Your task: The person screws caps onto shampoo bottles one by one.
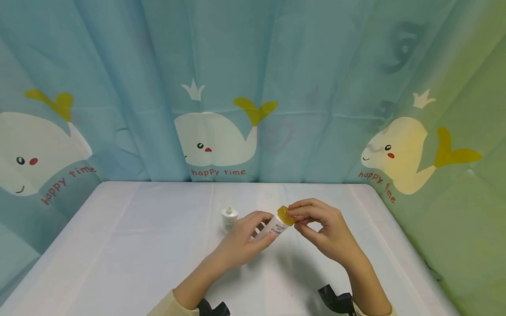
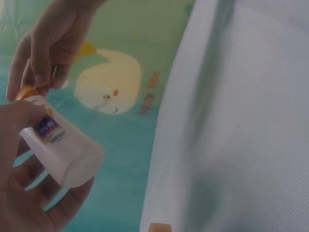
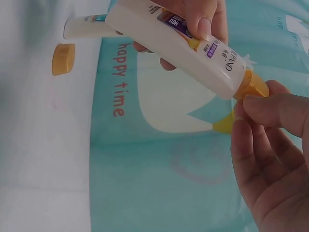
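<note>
My left hand grips a white shampoo bottle with a purple label, its fingers and thumb round the body. The bottle is held tilted above the table, with its gold cap up and to the right. My right hand pinches that cap between thumb and fingertips. The cap sits on the bottle's end. Behind the left hand, a second white bottle stands upright without a cap, its small nozzle showing. A loose gold cap lies on the table near it in the right wrist view; the head view does not show it.
The white-covered table ends at a blue curtain with printed whales, which turns green along the right side. Black straps show at both wrists, beside light sleeves.
</note>
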A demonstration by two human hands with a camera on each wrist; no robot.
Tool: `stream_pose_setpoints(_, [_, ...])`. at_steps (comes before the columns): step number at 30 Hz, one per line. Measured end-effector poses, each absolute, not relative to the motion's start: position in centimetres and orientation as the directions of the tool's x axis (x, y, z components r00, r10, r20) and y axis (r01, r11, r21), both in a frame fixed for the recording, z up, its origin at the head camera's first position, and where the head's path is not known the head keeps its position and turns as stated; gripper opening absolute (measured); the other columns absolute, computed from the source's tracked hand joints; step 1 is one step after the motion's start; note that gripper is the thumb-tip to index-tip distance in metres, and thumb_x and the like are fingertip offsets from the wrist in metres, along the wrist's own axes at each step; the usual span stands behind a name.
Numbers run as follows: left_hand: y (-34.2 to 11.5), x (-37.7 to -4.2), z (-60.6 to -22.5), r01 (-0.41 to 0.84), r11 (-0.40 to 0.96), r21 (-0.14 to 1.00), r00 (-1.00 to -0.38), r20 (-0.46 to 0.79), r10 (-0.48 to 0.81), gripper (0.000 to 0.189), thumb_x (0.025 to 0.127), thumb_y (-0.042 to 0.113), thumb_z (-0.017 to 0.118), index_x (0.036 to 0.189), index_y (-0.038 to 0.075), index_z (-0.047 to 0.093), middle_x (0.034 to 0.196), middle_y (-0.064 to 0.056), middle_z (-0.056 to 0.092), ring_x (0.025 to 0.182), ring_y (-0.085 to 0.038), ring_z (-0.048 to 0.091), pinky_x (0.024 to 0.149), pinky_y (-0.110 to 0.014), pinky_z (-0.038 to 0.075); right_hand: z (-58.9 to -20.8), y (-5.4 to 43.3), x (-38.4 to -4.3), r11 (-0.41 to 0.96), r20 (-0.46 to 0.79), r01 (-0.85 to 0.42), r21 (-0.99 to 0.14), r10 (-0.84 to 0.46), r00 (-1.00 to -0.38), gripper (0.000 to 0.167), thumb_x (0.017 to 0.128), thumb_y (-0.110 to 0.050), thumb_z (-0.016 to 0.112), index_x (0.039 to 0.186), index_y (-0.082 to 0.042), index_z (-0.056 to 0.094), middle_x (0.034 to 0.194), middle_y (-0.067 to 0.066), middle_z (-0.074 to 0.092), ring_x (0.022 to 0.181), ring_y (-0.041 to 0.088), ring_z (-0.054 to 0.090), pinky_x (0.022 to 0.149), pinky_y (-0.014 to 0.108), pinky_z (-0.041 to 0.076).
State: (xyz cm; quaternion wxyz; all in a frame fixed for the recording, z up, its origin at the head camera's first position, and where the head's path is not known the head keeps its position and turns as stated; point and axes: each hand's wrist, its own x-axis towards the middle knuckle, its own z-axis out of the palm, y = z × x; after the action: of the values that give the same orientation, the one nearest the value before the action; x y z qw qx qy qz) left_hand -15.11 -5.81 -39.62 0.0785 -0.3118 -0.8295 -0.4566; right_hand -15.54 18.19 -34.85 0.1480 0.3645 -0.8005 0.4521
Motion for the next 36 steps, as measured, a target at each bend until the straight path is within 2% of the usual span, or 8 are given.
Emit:
stream_pose_setpoints(4, [-5.81,-15.04,-39.62,0.598,0.385,0.704,-0.787,0.421,0.451,0.030,0.097,0.031,0.064,0.124,0.019,0.059,0.112,0.009,0.064,0.092,-0.006,0.060,0.074,-0.023,0.054,-34.79,18.15,-15.48,0.327,0.565,-0.718,-0.614,-0.453,-0.690,0.031,0.083,0.006,0.075,0.107,-0.014,0.075,0.113,0.001,0.070,0.094,0.014,0.069,0.077,0.025,0.058])
stream_pose_setpoints(14, [-5.62,-15.00,-39.83,0.618,0.366,0.695,-0.769,0.438,0.466,0.029,0.097,0.031,0.063,0.124,0.021,0.058,0.111,0.012,0.063,0.092,-0.005,0.060,0.074,-0.022,0.054,-35.01,17.89,-15.56,0.352,0.564,-0.706,-0.615,-0.430,-0.705,0.027,0.083,-0.006,0.080,0.104,-0.020,0.072,0.121,0.000,0.068,0.115,0.016,0.065,0.090,0.028,0.056])
stream_pose_setpoints(23, [-5.62,-15.01,-39.76,0.620,0.376,0.688,-0.767,0.434,0.472,0.029,0.098,0.031,0.063,0.124,0.020,0.058,0.110,0.011,0.063,0.092,-0.005,0.059,0.074,-0.022,0.054,-35.22,17.57,-15.70,0.282,0.573,-0.713,-0.642,-0.442,-0.690,0.027,0.084,0.001,0.077,0.105,-0.015,0.070,0.116,0.005,0.069,0.104,0.016,0.067,0.080,0.029,0.059])
stream_pose_setpoints(30, [-5.85,-15.26,-39.58,0.620,0.368,0.693,-0.769,0.443,0.461,0.029,0.097,0.028,0.065,0.124,0.019,0.059,0.111,0.009,0.064,0.092,-0.007,0.059,0.074,-0.023,0.054,-35.23,17.51,-15.71,0.304,0.564,-0.708,-0.637,-0.443,-0.697,0.030,0.085,0.000,0.076,0.113,-0.011,0.071,0.117,0.006,0.069,0.100,0.015,0.068,0.078,0.028,0.059])
stream_pose_setpoints(36, [-6.07,-15.18,-39.57,0.607,0.395,0.690,-0.783,0.432,0.448,0.031,0.096,0.030,0.065,0.125,0.018,0.059,0.114,0.009,0.064,0.093,-0.006,0.059,0.075,-0.023,0.053,-35.36,17.43,-15.67,0.310,0.570,-0.720,-0.621,-0.453,-0.686,0.033,0.085,0.003,0.075,0.115,-0.010,0.070,0.120,0.006,0.067,0.099,0.015,0.068,0.077,0.027,0.059])
